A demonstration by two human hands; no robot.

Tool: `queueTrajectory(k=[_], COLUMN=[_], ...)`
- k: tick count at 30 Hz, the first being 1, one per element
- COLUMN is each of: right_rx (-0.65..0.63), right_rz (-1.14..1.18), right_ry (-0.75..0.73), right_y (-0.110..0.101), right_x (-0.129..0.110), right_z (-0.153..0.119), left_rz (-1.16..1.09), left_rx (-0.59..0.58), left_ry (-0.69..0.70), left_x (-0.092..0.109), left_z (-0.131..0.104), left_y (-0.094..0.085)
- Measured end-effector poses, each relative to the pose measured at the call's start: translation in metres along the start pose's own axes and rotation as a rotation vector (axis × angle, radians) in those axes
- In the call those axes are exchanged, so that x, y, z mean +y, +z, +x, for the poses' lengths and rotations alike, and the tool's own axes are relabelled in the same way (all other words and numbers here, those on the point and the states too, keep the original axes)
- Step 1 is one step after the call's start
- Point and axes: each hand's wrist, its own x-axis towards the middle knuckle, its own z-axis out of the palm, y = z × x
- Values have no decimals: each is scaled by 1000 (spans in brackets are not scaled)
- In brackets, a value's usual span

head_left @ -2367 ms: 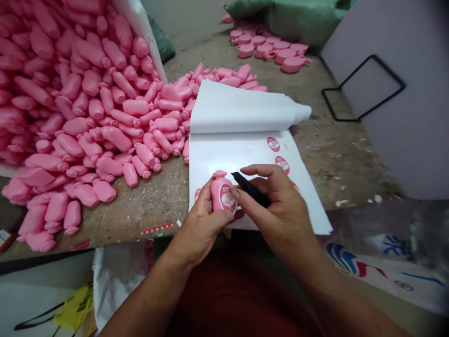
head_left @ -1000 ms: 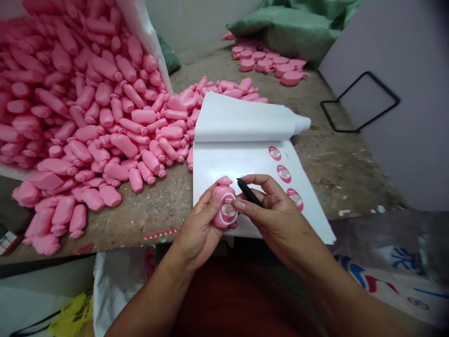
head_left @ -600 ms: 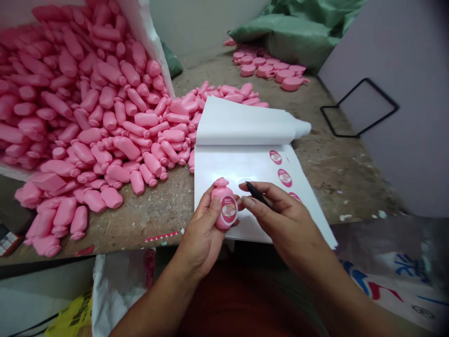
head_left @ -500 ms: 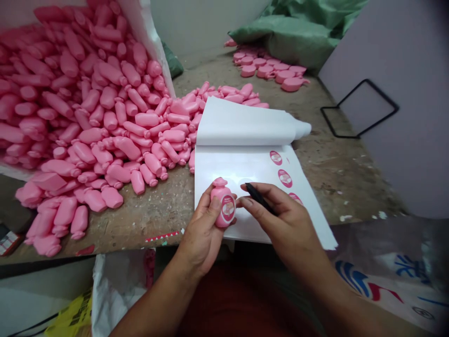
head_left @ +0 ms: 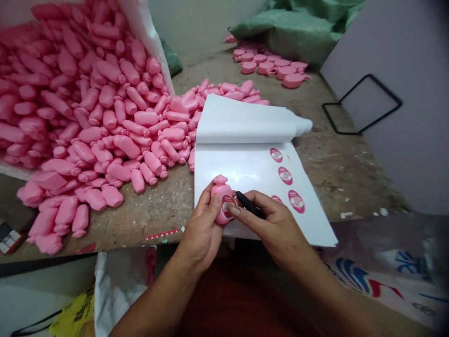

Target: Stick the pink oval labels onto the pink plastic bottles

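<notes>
My left hand is closed around a small pink plastic bottle, held upright with its neck at the top. An oval sticker with a dark pink border lies on the bottle's front. The thumb of my right hand presses on that sticker. A black pen-like tool is held in the same right hand, its tip pointing up and left beside the bottle. Beneath both hands lies a stack of white sticker sheets, its top sheet folded back, with several oval stickers along the right side.
A white-walled box at left spills pink bottles onto the worn table. Flat pink pieces lie by a green sack at the back. To the right, a black wire frame rests near a partition.
My right hand has moved left and its thumb now touches the sticker on the bottle. The black tool has shifted left with it. My left hand holds the bottle nearly still.
</notes>
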Motion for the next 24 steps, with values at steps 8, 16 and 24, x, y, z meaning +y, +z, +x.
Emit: queueTrajectory(k=[8,16,24], right_rx=[-124,-88,-153], right_rz=[72,197,221], right_ry=[97,138,211], right_y=[-8,-11,-10], right_x=[0,-4,-6], right_z=[0,0,3], left_rz=[-66,-92,-115], left_rx=[-22,-39,-4], left_ry=[-91,-103,-77], left_x=[5,6,5], left_z=[5,5,0], left_y=[-1,-3,3])
